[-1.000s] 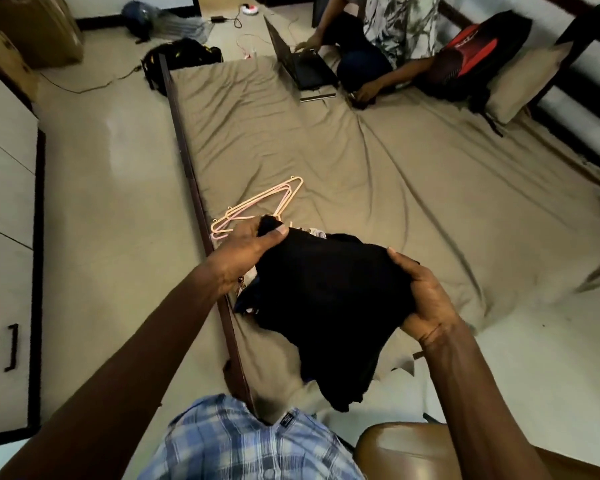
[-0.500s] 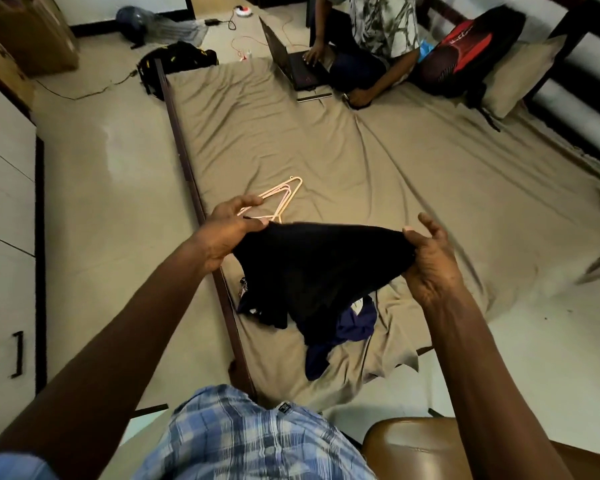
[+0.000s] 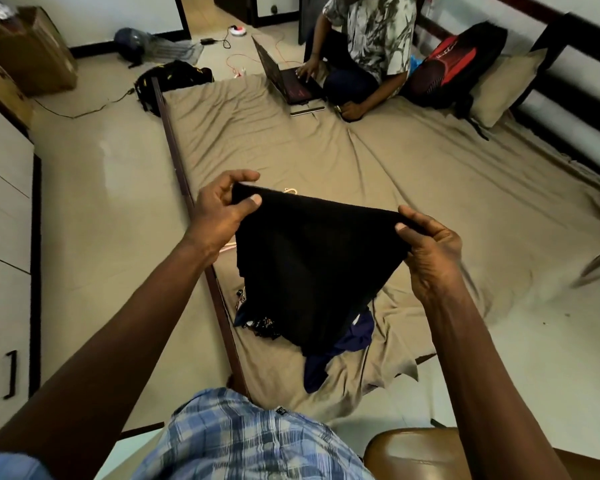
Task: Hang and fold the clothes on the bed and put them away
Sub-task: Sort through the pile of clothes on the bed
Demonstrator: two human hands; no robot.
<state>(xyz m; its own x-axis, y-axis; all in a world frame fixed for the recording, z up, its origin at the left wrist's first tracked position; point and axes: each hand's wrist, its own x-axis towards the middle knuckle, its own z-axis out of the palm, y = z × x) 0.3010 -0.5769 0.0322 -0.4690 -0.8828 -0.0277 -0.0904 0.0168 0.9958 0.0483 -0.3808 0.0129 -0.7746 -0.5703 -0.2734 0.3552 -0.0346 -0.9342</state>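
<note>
A soft, matte black garment (image 3: 309, 265) hangs in a rough triangle, its top edge pulled taut between the left hand (image 3: 219, 216) and right hand (image 3: 430, 251), each pinching a corner (thumbs in front). Higher than a second ago, it dangles over rumpled dark clothes (image 3: 340, 344) on the wrinkled tan bed (image 3: 430, 174).

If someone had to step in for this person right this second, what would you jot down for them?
Left hand: pinches one top corner of the black garment.
Right hand: pinches the other corner; the cloth hangs stretched between them above the bed.
Below it, a navy garment and a patterned one lie in a small pile near the bed's corner. Pink hangers peek out behind the black garment.
Done: nothing visibly hung, folded or put away.
Left: hang or fold the black garment, then the pile, then store everything.
</note>
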